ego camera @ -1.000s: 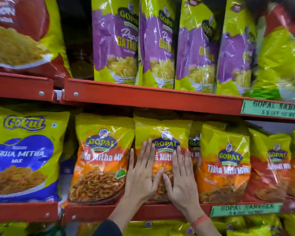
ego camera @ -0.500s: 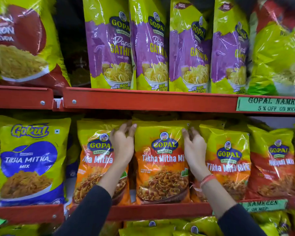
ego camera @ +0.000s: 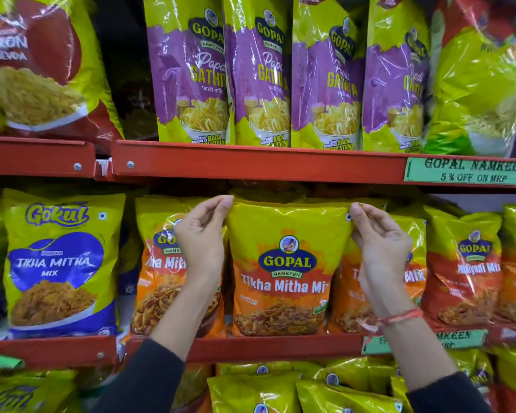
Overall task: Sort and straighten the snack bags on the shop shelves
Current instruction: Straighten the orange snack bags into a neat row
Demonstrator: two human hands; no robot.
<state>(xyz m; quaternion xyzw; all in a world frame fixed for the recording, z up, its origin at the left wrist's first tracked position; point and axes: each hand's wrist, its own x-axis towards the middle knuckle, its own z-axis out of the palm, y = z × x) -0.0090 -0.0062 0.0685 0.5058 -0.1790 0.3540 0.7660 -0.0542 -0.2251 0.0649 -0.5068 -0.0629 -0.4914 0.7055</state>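
A yellow and orange Gopal Tikha Mitha Mix bag point(ego camera: 283, 263) stands upright in the middle of the middle shelf point(ego camera: 251, 347). My left hand point(ego camera: 201, 242) pinches its top left corner. My right hand point(ego camera: 380, 248) pinches its top right corner. Two more bags of the same kind stand on either side, one partly behind my left hand point(ego camera: 158, 281) and one partly behind my right hand point(ego camera: 352, 296).
A blue and yellow Gokul bag point(ego camera: 60, 263) stands at the left, red Gopal bags point(ego camera: 471, 269) at the right. Purple Papdi Gathiya bags point(ego camera: 280, 73) line the red upper shelf point(ego camera: 251, 165), just above my hands. More yellow bags point(ego camera: 280, 389) fill the shelf below.
My hands have gone from lying flat on the bag's front, to its sides, then up to its top corners. The bag now stands taller and squarer.
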